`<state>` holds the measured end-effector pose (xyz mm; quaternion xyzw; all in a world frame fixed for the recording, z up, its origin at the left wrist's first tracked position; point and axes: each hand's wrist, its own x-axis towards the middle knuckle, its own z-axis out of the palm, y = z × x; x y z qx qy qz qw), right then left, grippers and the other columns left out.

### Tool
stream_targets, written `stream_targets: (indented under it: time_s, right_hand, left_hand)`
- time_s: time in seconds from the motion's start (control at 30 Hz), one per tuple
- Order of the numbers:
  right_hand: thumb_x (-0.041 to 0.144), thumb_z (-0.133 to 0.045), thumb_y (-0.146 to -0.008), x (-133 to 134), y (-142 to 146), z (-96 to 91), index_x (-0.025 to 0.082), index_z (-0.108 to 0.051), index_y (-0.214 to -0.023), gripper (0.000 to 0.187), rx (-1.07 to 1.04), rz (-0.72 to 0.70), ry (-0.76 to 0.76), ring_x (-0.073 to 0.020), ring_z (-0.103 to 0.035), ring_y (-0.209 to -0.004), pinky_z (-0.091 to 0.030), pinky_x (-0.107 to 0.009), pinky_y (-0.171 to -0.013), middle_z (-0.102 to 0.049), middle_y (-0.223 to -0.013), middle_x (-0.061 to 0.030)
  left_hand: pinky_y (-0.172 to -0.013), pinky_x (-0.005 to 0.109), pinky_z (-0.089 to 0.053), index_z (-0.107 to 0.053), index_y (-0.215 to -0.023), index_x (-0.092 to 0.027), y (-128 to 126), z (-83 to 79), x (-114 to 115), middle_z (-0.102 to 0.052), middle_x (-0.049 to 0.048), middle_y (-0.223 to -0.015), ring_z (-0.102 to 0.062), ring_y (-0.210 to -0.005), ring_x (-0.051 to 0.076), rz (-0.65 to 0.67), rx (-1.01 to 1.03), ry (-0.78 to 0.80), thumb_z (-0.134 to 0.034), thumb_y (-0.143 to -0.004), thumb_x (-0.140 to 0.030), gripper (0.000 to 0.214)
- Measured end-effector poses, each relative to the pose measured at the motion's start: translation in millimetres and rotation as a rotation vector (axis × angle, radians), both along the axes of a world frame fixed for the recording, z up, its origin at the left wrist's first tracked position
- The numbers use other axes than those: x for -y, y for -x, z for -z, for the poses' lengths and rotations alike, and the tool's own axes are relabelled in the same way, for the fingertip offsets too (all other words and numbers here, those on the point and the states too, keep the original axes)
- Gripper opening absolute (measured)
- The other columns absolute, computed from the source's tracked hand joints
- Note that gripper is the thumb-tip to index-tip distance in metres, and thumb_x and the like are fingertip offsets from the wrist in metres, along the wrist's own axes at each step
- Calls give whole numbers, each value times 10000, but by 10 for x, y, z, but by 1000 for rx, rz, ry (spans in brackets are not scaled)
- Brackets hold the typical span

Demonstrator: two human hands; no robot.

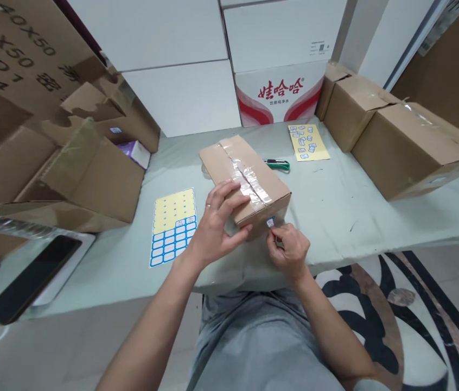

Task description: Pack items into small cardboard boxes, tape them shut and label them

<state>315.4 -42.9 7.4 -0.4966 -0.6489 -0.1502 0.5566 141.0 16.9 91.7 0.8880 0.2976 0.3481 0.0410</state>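
Live | my left hand (215, 222) clasps the taped cardboard box (221, 163), fingers spread across its top | my right hand (288, 251) pinches a small blue-edged label (271, 221) tight against the box's near end | box sits on the pale green table cover (335, 217) | label sheet (173, 227) just left, green utility knife (277, 164) just beyond

**Kraft-brown box, blue-edged label, yellow sheets**

The brown cardboard box (249, 187) is banded with glossy clear tape; a blue-edged label (271, 221) is seen on it. The label sheet (173, 228) is patterned in yellow and blue rows. The water carton (280, 98) is marked with red characters and red waves on white. The rug (359, 304) is swirled black, white and brown.
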Motion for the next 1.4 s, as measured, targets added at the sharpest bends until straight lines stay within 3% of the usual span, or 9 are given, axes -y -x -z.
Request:
stream_targets:
  time_s: [0.3,0.67,0.77,0.93,1.03,1.1,1.2,1.27,1.4]
  right_hand:
    - [125,-578,-888,-86,137,-9,189,-602,-806,107,71,-19,29,-113,-528,-545,-373,-244,-544,-596,-606,9]
    - [195,-588,-908,-136,172,55,177,-693,-1007,145,63,-69,138,-119,-600,-570,-429,-241,-565,-720,-777,-42]
    - [170,-554,-910,-115,155,36,176,-679,-1043,182,8,-114,157,-126,-631,-602,-471,-236,-579,-730,-816,-51]
    - [163,-502,-915,-65,117,34,188,-677,-985,190,-148,-115,185,-149,-662,-685,-524,-261,-639,-719,-831,-51]
    - [206,-498,-936,-51,-6,33,178,-659,-1026,186,-271,-68,186,-137,-630,-671,-505,-253,-601,-683,-851,-54]
    - [231,-469,-960,-73,-127,2,174,-618,-1127,231,-348,-35,180,-138,-621,-723,-501,-253,-614,-649,-913,-68]
    - [292,-521,-940,-118,-229,-62,195,-493,-1332,404,-377,-75,224,-171,-637,-897,-532,-293,-716,-616,-1072,-102]
    - [352,-632,-873,-116,-163,-79,212,-316,-1478,697,-345,-135,288,-236,-591,-1122,-522,-392,-884,-553,-1267,-151]
    - [457,-761,-755,-57,212,-33,210,189,-1531,1252,-286,-136,421,-360,-252,-1442,-302,-589,-1116,-105,-1577,-256]
  left_hand:
    - [-1195,560,-257,-493,-1250,-242,211,-63,-257,-459,140,-1439,-303,-1450,300,172,41,188,-668,-814,-270,470]
    - [-1190,574,-258,-504,-1219,-239,212,-48,-277,-476,107,-1438,-267,-1472,308,143,78,220,-629,-784,-303,458]
    - [-1189,596,-231,-480,-1243,-252,189,28,-274,-427,114,-1476,-223,-1486,328,93,67,192,-634,-790,-377,494]
    - [-1171,638,-207,-378,-1320,-267,82,288,-267,-244,169,-1557,-134,-1497,376,-25,156,69,-745,-703,-591,788]
    - [-1161,602,-266,-296,-1388,-292,64,385,-233,-196,158,-1578,-144,-1497,361,-11,243,45,-727,-725,-600,848]
    - [-1129,556,-350,-208,-1451,-315,92,430,-183,-152,149,-1598,-141,-1501,347,-17,338,132,-664,-762,-644,890]
    - [-1069,511,-435,-95,-1504,-359,142,519,-81,-112,127,-1616,-174,-1499,324,-70,530,370,-456,-865,-702,810]
    - [-1038,514,-463,-83,-1512,-383,143,581,-8,-103,117,-1624,-199,-1493,322,-84,618,482,-352,-895,-714,749]
    - [-1013,508,-494,-116,-1519,-395,58,618,138,-80,104,-1638,-174,-1500,322,-46,656,556,-301,-886,-744,745]
